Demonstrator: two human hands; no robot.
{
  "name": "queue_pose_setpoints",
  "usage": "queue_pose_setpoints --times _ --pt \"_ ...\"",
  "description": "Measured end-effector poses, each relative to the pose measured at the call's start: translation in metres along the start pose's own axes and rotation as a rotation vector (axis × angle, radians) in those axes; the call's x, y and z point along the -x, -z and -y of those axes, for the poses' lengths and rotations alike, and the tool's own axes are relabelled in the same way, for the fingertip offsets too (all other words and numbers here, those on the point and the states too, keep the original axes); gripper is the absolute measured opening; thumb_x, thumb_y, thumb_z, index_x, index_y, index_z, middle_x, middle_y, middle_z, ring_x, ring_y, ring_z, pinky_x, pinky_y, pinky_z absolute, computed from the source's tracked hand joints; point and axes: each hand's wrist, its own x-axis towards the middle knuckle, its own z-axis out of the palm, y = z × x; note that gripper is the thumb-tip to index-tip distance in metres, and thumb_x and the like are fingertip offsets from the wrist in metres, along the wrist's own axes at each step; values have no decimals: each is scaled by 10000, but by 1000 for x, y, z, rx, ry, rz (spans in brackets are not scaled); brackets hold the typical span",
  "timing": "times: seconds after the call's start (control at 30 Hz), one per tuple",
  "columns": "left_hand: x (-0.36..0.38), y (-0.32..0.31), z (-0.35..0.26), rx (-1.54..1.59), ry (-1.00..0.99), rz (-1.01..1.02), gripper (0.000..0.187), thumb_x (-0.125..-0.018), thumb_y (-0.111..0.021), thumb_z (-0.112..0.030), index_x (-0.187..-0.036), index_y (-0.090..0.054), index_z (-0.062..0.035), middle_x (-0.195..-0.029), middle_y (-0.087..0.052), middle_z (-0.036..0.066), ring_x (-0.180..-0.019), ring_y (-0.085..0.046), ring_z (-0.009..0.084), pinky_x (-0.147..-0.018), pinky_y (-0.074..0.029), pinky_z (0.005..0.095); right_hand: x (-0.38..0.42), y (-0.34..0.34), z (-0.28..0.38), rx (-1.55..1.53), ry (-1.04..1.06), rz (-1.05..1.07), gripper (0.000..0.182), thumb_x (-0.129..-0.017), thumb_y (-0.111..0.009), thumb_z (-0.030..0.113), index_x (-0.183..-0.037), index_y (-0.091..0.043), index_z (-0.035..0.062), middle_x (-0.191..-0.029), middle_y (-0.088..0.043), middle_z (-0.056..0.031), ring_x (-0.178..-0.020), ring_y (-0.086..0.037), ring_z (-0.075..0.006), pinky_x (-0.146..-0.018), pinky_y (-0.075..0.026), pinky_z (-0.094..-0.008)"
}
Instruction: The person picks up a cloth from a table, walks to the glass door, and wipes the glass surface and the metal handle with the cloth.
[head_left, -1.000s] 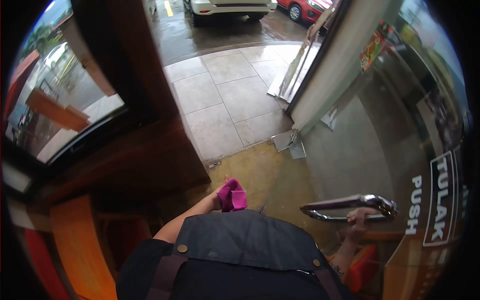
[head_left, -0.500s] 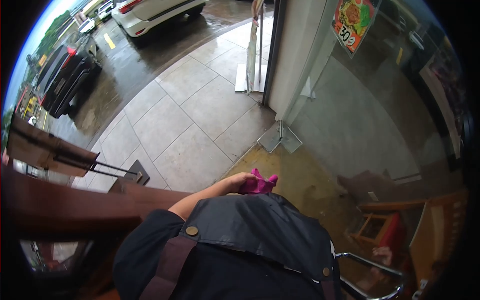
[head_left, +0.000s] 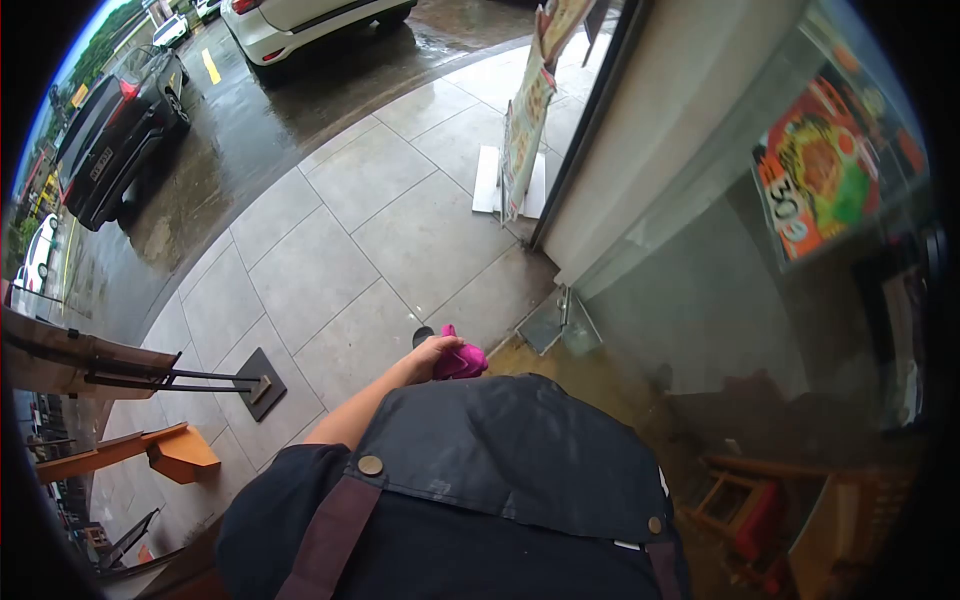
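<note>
Near the middle of the view, my left hand [head_left: 428, 356] is closed around a crumpled bright pink cloth [head_left: 462, 360]. The arm reaches forward past the dark apron bib [head_left: 500, 430] on my chest. A dark rounded thing, perhaps a shoe tip [head_left: 423, 336], shows just beyond the hand. To the right of the cloth is the metal corner fitting [head_left: 545, 328] at the foot of a glass panel [head_left: 690, 290]. My right hand is out of view.
Grey tiles [head_left: 330, 245] lead to a wet road with a black car [head_left: 125, 130] and a white car [head_left: 320, 25]. A banner stand [head_left: 528, 130] stands by the door frame [head_left: 590, 120]. A food poster [head_left: 820, 165] hangs on the glass. Orange furniture [head_left: 185, 452] and a stand base [head_left: 260, 384] are at left.
My left hand has moved left with the pink cloth. The view has shifted forward: the poster looms larger, the brown door edge at left has given way to tiles, and the chrome handle is gone.
</note>
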Motion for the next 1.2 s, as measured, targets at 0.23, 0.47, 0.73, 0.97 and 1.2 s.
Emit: queue_pose_setpoints --times 0.23,0.47,0.73,0.97,1.2 --pt "-54 128 -99 -239 -320 24 211 -800 -527 -156 -912 -592 11 -807 -602 57 -712 -569 144 -650 -458 304 -80 -241 190 -49 427 589 214 -802 -557 87 -1008 -540 33 -712 -551 -30 -595 -487 -103 -553 -410 -230" --pt "-7 194 -197 -221 -329 -323 245 -762 -469 -128 -948 -582 -15 -840 -592 67 -778 -548 152 -688 -441 302 217 -343 674 -202 1230 1849 266 -709 -596 104 -960 -588 15 -927 -524 -109 -885 -500 -216 -838 -377 -332" --pt "45 233 -196 33 -613 -814 282 -712 -452 -71 -960 -564 4 -858 -604 120 -842 -566 221 -734 -440 325 373 -403 785 -735 1197 3128 247 -803 -495 -13 -934 -579 179 -833 -557 -122 -657 -535 -202 -789 -394 -464" --pt "69 220 -152 432 -814 -1335 230 -783 -436 -58 -975 -560 -28 -858 -594 46 -800 -538 121 -740 -427 259 430 -458 781 -887 562 3564 329 -836 -431 -34 -999 -546 228 -748 -519 -76 -585 -479 -177 -780 -378 -455" --pt "142 224 -130 701 -958 -1426 239 -865 -420 -115 -984 -580 16 -875 -612 41 -807 -546 93 -738 -442 240 531 -544 735 -325 518 4036 73 -789 -572 54 -861 -580 56 -848 -569 -123 -731 -554 -240 -731 -440 -435"
